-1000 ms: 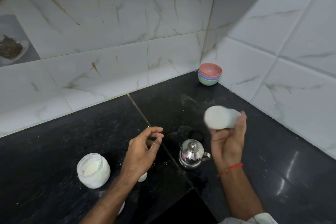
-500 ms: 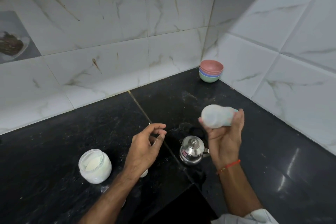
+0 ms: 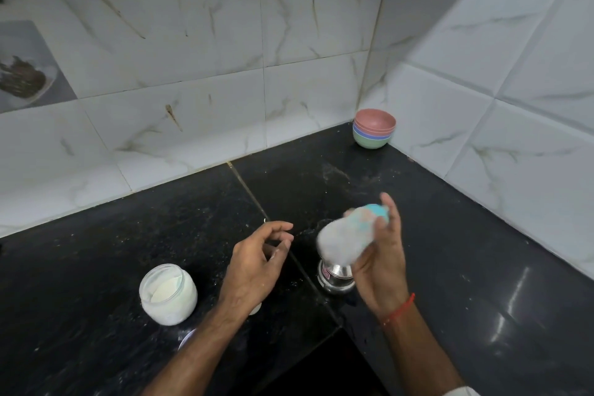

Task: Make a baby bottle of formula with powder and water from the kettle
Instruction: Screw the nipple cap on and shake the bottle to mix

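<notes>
Baby bottle (image 3: 348, 239) sits in the right hand (image 3: 381, 262), held above the tabletop (image 3: 112, 244) — blurred, lying tilted, its pale base end toward 8 o'clock and a blue end toward 1 o'clock. Fingers curl round it from the right side; thumb side is hidden by the blur.

Directly beneath the bottle, at its 6 o'clock, the steel kettle (image 3: 336, 276) stands on the black stone; only its lower body shows, the top covered by the bottle. Whether bottle and kettle touch I cannot tell.

Open glass jar of white powder (image 3: 168, 294) stands well apart at 9 o'clock of the kettle, near the left forearm. A small white object (image 3: 256, 309) peeks from under the left wrist, mostly hidden.

Stack of coloured bowls (image 3: 373, 132) — pink on top, green at the bottom — in the far corner at 12 o'clock, against the marble-tiled wall (image 3: 193, 58).

Left hand (image 3: 257, 262) hovers between jar and kettle, holding nothing, fingers loosely bent, palm turned right. Right wrist wears a red thread band (image 3: 400, 312); both forearms reach in from 6 o'clock.
</notes>
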